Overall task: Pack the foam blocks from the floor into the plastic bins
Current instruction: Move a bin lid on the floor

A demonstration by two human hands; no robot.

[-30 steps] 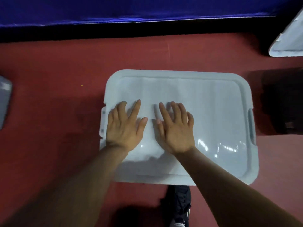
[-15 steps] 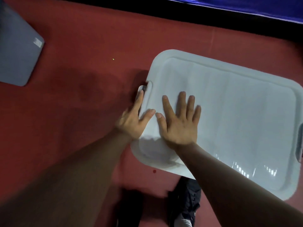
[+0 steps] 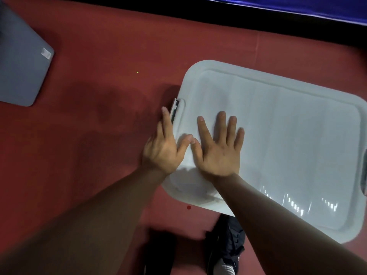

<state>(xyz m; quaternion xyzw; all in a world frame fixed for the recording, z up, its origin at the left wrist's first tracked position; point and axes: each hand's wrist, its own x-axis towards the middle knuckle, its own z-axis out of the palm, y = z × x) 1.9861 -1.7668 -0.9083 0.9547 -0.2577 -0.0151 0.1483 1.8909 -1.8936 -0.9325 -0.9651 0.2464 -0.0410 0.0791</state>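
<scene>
white lidded plastic bin (image 3: pixel 288 135) at 3 o'clock on red floor (image 3: pixel 99 135); right hand (image 3: pixel 218 153) spread flat on it, left hand (image 3: pixel 160 149) straight-fingered at its left-edge latch (image 3: pixel 175 111). grey flat slab (image 3: pixel 19 62) at 10 o'clock, dark shoe (image 3: pixel 226 253) at 6.

Indoor floor area, exact kind unclear. Seamed red floor covering (image 3: pixel 99 46) fills the view, bordered at 12 to 1 o'clock by a black strip (image 3: pixel 218 14) and a blue panel (image 3: pixel 297 4). Storage ware lies on it: pale lidded bin (image 3: pixel 288 126) at 3 o'clock, grey lid (image 3: pixel 19 66) at 10 o'clock.
</scene>
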